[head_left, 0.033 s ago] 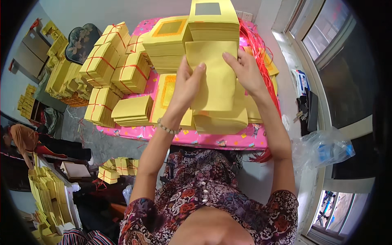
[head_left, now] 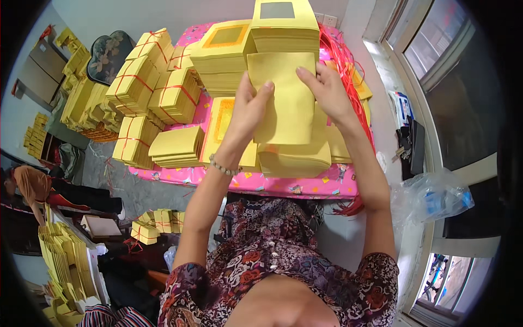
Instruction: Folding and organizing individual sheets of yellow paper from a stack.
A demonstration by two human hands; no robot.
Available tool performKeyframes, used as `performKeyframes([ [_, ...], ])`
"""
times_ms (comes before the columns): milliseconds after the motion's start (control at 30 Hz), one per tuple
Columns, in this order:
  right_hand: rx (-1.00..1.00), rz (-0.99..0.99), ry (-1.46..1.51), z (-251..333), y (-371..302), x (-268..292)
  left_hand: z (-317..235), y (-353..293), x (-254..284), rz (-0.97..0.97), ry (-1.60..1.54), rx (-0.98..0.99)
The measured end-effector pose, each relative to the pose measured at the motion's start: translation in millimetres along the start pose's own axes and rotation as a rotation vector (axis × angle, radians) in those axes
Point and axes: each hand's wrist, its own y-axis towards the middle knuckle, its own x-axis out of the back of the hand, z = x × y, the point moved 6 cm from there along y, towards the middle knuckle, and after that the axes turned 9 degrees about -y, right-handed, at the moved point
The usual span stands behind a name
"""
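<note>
Both hands hold a plain yellow sheaf of paper [head_left: 284,109] by its sides, tilted up above the table. My left hand [head_left: 251,106] grips its left edge, thumb on the front face and fingers behind. On the right edge, my right hand [head_left: 325,90] pinches with its thumb in front; those fingers are partly hidden. How many sheets are in it I cannot tell. Just below sits a thick yellow paper stack [head_left: 294,163], partly covered by the sheaf. To its left lies a stack with an orange-framed panel [head_left: 222,121]. Behind the sheaf rises a tall yellow stack [head_left: 286,41].
A pink patterned cloth [head_left: 267,187] covers the table. Yellow bundles tied with red string [head_left: 131,82] fill its left side. Loose red strips [head_left: 348,76] hang along the right. A clear plastic bag [head_left: 430,199] is by the window. At far left, another person [head_left: 35,188] bends over more bundles.
The sheaf's lower edge has risen very slightly; both hands keep the same hold.
</note>
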Motion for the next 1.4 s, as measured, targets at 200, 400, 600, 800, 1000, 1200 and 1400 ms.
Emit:
performKeyframes([
  [200,-0.132,0.053,0.000,-2.9,-1.6,-0.9,13.8,14.3,9.8,-0.024,-0.137,0.155],
  [400,-0.203,0.131,-0.091,-27.8,-1.9,0.0,22.3,16.9,13.7,-0.037,-0.103,0.227],
  [600,-0.223,0.209,-0.053,-28.2,-12.2,-9.6,17.1,17.6,17.7,-0.047,-0.078,0.172],
  [800,-0.235,0.257,-0.065,-31.6,-20.7,-10.5,15.7,10.4,15.0,-0.059,-0.027,0.036],
  [1000,-0.227,0.271,-0.034,-42.8,-36.8,-11.8,12.7,0.0,10.9,-0.078,0.031,-0.087],
  [1200,-0.286,0.326,-0.017,-38.9,-57.0,-16.8,11.0,-6.1,13.6,-0.106,0.005,-0.086],
  [1400,-0.202,0.267,0.043,-39.0,-58.4,-15.7,9.0,-4.1,16.0,-0.102,-0.092,-0.071],
])
